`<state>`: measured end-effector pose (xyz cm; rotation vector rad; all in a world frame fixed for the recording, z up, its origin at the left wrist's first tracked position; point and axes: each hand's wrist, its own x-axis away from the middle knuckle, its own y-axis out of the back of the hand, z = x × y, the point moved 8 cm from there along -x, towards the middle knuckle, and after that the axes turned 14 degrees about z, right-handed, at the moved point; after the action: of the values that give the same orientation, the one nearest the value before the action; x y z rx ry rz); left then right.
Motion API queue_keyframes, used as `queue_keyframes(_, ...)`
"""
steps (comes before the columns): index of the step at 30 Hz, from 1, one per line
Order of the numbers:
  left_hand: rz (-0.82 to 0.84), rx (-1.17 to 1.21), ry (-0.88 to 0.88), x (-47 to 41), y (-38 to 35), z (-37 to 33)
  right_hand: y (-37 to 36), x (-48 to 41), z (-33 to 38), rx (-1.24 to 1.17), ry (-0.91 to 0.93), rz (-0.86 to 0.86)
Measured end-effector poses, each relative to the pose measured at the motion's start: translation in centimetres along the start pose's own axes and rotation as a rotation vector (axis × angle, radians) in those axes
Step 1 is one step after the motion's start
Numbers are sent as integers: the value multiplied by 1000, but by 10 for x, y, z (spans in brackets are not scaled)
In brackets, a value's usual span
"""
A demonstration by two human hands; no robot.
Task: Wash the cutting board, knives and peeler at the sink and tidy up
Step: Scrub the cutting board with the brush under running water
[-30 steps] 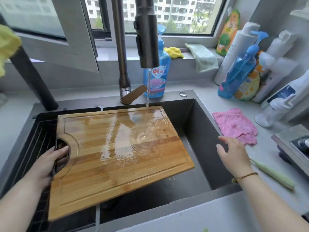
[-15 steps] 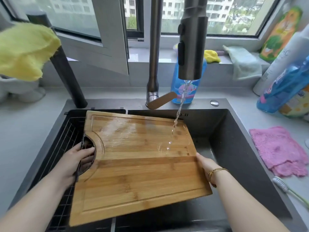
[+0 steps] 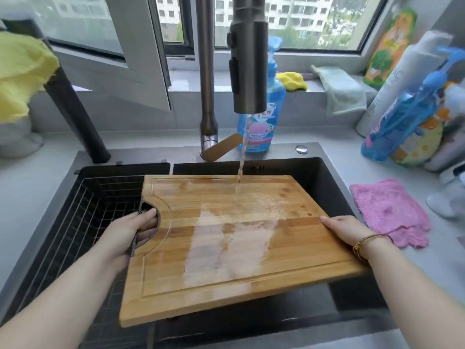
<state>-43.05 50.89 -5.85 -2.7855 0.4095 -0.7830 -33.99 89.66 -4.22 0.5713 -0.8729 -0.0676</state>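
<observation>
Here's the sink (image 3: pixel 334 182), dark and deep, with a wire basket (image 3: pixel 100 205) filling its left side. Across it, held clear above the basin, is the cutting board (image 3: pixel 239 243). Its long axis runs left to right, from one hand to the other, with the far edge up by the faucet (image 3: pixel 249 59) and the near corner dipping towards the person.

The left hand (image 3: pixel 128 235) has the handle end, its fingers curled through the cut-out hole and gripping firmly. The right hand (image 3: pixel 347 230) has the opposite short edge, thumb flat on top. Its fingers are hidden under the wood, so it reads as a pinch on that edge.

Now the water stream (image 3: pixel 242 157). It strikes close to the far long edge, right of centre and nearer the right hand, and sheets down the middle towards the near edge. The handle third looks barely wet. To rinse it, the board probably has to slide rightward along its own length, or drop on the left.

No knives or peeler in sight.
</observation>
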Motion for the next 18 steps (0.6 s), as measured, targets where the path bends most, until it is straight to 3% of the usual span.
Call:
queue_keyframes(11, 120, 79, 132, 16, -37, 17, 55, 55, 5, 235, -70, -140)
queue_keyframes(18, 194, -112, 235, 18, -60, 35, 77, 87, 13, 282, -63, -220)
